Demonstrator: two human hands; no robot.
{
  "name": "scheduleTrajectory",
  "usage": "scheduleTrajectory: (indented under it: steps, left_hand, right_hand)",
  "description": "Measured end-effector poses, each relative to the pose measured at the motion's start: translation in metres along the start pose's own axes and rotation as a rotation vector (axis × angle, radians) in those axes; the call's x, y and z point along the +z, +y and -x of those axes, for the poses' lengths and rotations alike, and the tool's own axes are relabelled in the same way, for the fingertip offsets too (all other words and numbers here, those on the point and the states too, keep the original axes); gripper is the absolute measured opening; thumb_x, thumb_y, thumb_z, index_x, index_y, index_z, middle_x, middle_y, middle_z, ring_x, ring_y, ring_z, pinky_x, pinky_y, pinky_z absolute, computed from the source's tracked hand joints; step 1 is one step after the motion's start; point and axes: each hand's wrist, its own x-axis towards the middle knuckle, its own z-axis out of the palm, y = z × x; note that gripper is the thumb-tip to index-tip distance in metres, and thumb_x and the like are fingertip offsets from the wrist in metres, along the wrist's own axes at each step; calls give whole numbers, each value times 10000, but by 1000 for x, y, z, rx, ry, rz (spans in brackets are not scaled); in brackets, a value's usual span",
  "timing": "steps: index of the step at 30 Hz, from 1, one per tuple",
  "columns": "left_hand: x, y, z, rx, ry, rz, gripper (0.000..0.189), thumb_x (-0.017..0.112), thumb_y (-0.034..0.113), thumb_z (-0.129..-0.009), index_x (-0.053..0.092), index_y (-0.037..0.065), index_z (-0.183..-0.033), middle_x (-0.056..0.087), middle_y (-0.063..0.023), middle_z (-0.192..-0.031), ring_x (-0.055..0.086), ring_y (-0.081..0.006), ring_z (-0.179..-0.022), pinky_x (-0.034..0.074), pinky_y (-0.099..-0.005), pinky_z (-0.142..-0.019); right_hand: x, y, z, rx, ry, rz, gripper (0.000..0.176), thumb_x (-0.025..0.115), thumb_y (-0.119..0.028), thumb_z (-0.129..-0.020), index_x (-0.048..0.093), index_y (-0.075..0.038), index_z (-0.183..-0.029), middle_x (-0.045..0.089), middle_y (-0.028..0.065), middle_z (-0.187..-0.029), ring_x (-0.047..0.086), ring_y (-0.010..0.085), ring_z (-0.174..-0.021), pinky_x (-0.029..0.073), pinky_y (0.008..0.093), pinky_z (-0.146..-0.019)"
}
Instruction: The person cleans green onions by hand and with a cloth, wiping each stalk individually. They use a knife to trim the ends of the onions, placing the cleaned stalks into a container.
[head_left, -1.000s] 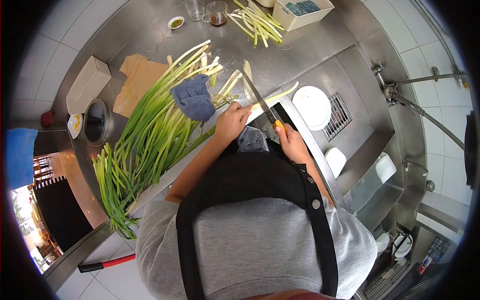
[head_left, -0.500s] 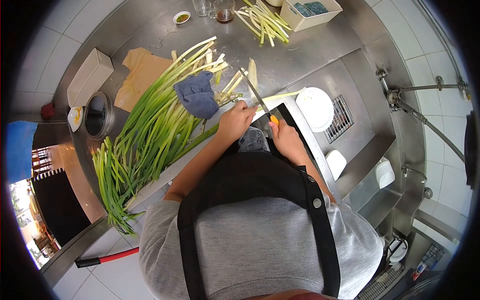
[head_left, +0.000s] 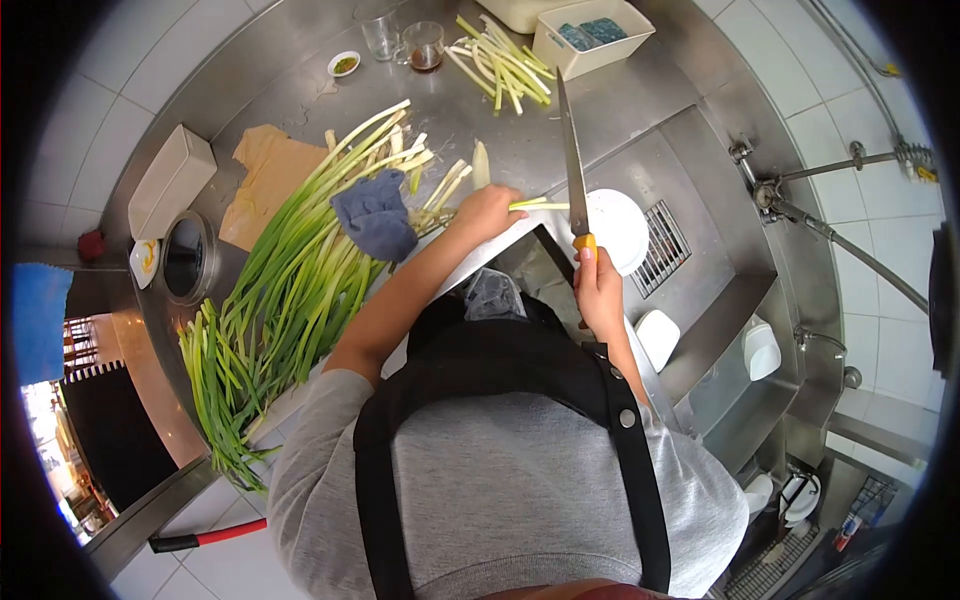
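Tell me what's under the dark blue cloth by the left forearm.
Green onions: their stalks show along the left edge of the cloth. The part directly beneath is covered, so whether anything else lies there can't be seen.

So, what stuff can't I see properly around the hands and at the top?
All in the head view:
- Part of the held stalk: covered by the left hand.
- Much of the yellow knife handle: covered by the right hand.
- Whatever is under the blue cloth: covered by it.
- The pale container: cut off by the top edge.
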Motion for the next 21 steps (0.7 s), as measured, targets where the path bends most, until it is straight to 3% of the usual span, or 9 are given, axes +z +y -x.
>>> scheduleTrajectory:
  steps: [1,2,6,8,10,13,15,18,21]
  left_hand:
    - [0,-1,-5,-15,-90,0,314,672,266,-760,641,46,-981,617,-177,-940,597,-341,-835,472,-405,-726]
    - [-2,-2,-10,-31,-179,0,307,671,280,-763,650,41,-955,627,-189,-919,600,-344,-828,472,-410,-728]
    - [-34,-9,-37,-230,-58,57,277,675,286,-758,659,48,-897,630,-186,-864,605,-344,-828,484,-411,-726]
    - [-53,-19,-71,-349,131,98,337,681,312,-753,636,15,-907,621,-217,-877,599,-366,-828,479,-421,-740]
    - [-72,-10,-99,-167,418,23,387,692,316,-745,609,-21,-917,611,-245,-868,594,-383,-831,474,-437,-751]
    - [-98,9,-114,-142,672,-158,446,663,385,-766,595,-26,-926,605,-259,-869,589,-396,-835,470,-447,-752]
    - [-136,30,-91,-228,365,-129,586,580,540,-780,595,-17,-963,625,-218,-865,601,-378,-854,461,-444,-739]
    - [-197,59,-20,-405,186,-171,634,483,602,-810,611,-13,-896,622,-232,-822,594,-396,-826,463,-458,-762]
    - [-259,66,59,-569,322,-377,661,447,627,-813,619,-3,-918,631,-215,-795,603,-384,-826,464,-449,-762]
  right_hand:
    - [-7,-1,2,-31,20,-35,350,381,-321,-965,528,-10,-900,442,2,-535,396,72,-432,327,235,-420]
    - [-13,2,3,-41,28,-34,350,381,-321,-965,528,-10,-900,442,2,-535,396,72,-432,327,235,-420]
    - [-29,20,8,-31,102,-98,346,379,-325,-965,519,-18,-891,429,0,-533,388,69,-416,315,224,-391]
    - [-31,23,10,83,134,-124,359,389,-314,-957,541,0,-873,493,55,-511,484,135,-466,378,292,-476]
    - [-29,25,10,74,117,-140,343,396,-310,-958,539,-10,-868,484,36,-514,471,108,-464,360,274,-454]
    - [-23,15,10,96,70,-245,316,407,-306,-958,537,-31,-873,461,-3,-534,414,62,-442,308,231,-406]
    - [-19,13,7,89,5,-284,317,410,-313,-958,537,-33,-880,456,-8,-542,399,55,-438,298,223,-402]
    - [-6,22,-5,57,-105,-326,346,409,-362,-955,540,-44,-924,414,-29,-543,344,35,-411,267,193,-367]
    - [-1,14,-21,-8,-201,-168,324,439,-351,-946,543,-44,-935,433,-26,-549,356,34,-401,284,191,-359]
